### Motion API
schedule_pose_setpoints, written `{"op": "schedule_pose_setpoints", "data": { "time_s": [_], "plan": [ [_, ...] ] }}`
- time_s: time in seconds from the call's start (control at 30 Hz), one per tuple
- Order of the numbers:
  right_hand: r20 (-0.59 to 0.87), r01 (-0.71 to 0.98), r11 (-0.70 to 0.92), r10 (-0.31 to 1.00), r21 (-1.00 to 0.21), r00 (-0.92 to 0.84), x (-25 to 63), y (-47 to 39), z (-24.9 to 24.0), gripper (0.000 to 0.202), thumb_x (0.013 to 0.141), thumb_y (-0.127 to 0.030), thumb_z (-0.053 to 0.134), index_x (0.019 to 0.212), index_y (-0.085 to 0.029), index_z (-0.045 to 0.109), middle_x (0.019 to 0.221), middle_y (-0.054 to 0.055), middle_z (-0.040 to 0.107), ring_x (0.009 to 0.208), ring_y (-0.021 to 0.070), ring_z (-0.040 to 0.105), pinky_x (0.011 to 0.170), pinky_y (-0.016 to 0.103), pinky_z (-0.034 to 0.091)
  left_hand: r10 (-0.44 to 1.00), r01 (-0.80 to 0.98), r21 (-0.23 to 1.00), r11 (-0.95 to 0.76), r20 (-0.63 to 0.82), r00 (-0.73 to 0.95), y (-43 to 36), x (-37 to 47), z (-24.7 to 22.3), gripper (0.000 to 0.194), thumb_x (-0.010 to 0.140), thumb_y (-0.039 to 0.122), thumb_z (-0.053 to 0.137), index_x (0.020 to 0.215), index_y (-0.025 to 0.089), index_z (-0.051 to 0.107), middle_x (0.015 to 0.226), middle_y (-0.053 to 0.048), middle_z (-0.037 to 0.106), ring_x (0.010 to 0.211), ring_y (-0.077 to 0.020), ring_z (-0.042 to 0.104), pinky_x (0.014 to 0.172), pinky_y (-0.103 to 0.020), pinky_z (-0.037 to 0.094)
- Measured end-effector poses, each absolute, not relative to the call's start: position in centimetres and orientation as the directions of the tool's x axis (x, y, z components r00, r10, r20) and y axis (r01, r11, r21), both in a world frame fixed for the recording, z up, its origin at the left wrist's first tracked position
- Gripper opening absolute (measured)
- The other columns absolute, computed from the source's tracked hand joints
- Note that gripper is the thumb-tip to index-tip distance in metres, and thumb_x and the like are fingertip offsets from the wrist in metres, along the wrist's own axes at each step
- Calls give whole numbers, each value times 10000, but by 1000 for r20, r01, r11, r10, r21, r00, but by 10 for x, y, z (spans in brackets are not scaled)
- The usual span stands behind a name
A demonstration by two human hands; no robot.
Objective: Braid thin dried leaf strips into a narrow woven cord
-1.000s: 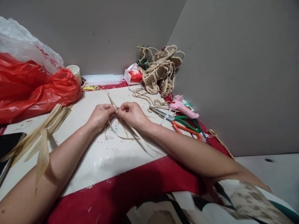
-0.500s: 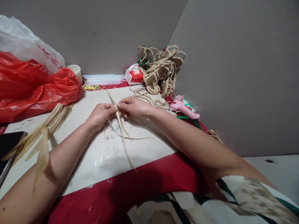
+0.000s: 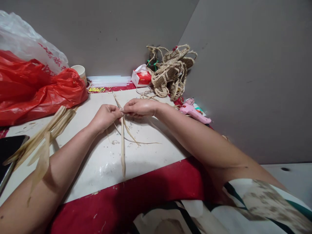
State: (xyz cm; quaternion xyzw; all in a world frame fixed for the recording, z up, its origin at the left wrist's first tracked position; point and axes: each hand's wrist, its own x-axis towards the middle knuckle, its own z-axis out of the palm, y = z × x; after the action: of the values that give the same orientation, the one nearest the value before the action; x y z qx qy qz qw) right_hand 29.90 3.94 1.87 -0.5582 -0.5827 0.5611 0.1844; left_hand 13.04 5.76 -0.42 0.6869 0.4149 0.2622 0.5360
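Note:
Over the white board (image 3: 97, 172), both hands meet at a thin braid (image 3: 116, 100) of dry, straw-coloured husk strips. My left hand (image 3: 106, 115) pinches the braid between thumb and fingers. Right beside it, my right hand (image 3: 138, 107) is closed on the strips at the same spot, its fingertips almost touching the left thumb. The finished-looking end points away from me. Loose husk strips (image 3: 123, 149) fan out below the fingers towards me and to the right. What lies exactly between the fingertips is hidden.
Dry husks (image 3: 55, 126) lie by my left forearm, near a dark phone (image 3: 12, 149). Behind are red plastic bags (image 3: 36, 87), a paper cup (image 3: 79, 70), clear sticks (image 3: 109, 81), a tissue pack (image 3: 141, 77) and coiled braided rope (image 3: 170, 73). A pink glue gun (image 3: 193, 112) sits at the right.
The long loose strip has swung left and now hangs nearly straight towards me. My right hand has turned slightly, with its wrist a little higher. Both hands keep their pinch.

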Motion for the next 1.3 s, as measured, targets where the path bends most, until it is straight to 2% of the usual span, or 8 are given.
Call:
{"op": "schedule_pose_setpoints", "data": {
  "time_s": [0.3, 0.5, 0.73, 0.9, 1.0, 1.1, 1.23, 1.3],
  "plan": [
    [-269, 250, -240, 959, -938, -90, 279, 27, 9, 276, 814, -130, 486, 539, -146, 494, 318, -80, 299, 274, 35, 192, 296, 182, 112, 784, 310, 950, -33, -168, 597, 64, 126, 5, 174, 693, 252, 566, 551, 159, 529, 417, 46, 401, 355, -50, 284, 379, -216, 173],
    [-146, 146, -161, 984, -976, 107, 263, 20, -5, 249, 768, -86, 487, 524, -131, 508, 333, -71, 358, 289, 27, 241, 307, 172, 156, 741, 336, 935, 116, -306, 598, 52, 130, 19, 157, 738, 123, 466, 598, 151, 531, 486, -24, 565, 320, -47, 308, 347, -199, 193],
    [-331, -251, -339, 941, -907, -76, 265, 13, 1, 312, 803, -134, 470, 518, -176, 354, 367, -91, 292, 289, 22, 195, 302, 158, 110, 781, 260, 959, 109, -245, 574, 33, 140, 17, 140, 806, 130, 464, 676, 165, 502, 482, -2, 570, 299, -70, 364, 358, -214, 344],
    [-352, -269, -367, 930, -891, -104, 267, 11, 1, 304, 771, -66, 473, 514, -170, 349, 371, -85, 279, 289, 25, 255, 300, 143, 120, 810, 269, 962, 46, -194, 553, 28, 143, 10, 86, 795, 133, 488, 719, 167, 507, 487, -5, 586, 305, -90, 416, 358, -221, 354],
    [-354, -292, -379, 925, -878, -138, 270, 12, 0, 306, 794, -58, 464, 526, -163, 362, 380, -85, 274, 299, 22, 235, 300, 136, 122, 771, 286, 952, 110, -263, 580, 33, 138, 18, 16, 750, 156, 566, 754, 153, 551, 525, -28, 618, 336, -100, 461, 397, -232, 388],
    [-351, -351, -400, 916, -847, -197, 276, 14, 0, 251, 819, -64, 470, 584, -141, 430, 407, -105, 246, 321, 11, 155, 308, 126, 113, 771, 381, 914, 138, -341, 539, 46, 129, 28, 108, 691, 189, 645, 778, 134, 611, 551, -52, 635, 387, -126, 519, 445, -251, 417],
    [-358, -385, -421, 906, -821, -226, 282, 16, 2, 144, 846, -71, 462, 730, -93, 544, 432, -119, 220, 352, 15, 114, 312, 113, 111, 960, 362, 932, -34, -70, 272, 65, 122, 23, 172, 652, 192, 674, 810, 130, 648, 626, -34, 647, 469, -101, 532, 489, -218, 414],
    [-348, -392, -413, 909, -822, -229, 283, 16, 2, 145, 848, -73, 466, 725, -98, 538, 439, -119, 219, 359, 15, 109, 313, 108, 119, 956, 258, 966, -25, -53, 288, 67, 124, 16, 140, 668, 189, 656, 792, 124, 646, 665, -34, 646, 539, -97, 554, 530, -202, 426]
  ]
}}
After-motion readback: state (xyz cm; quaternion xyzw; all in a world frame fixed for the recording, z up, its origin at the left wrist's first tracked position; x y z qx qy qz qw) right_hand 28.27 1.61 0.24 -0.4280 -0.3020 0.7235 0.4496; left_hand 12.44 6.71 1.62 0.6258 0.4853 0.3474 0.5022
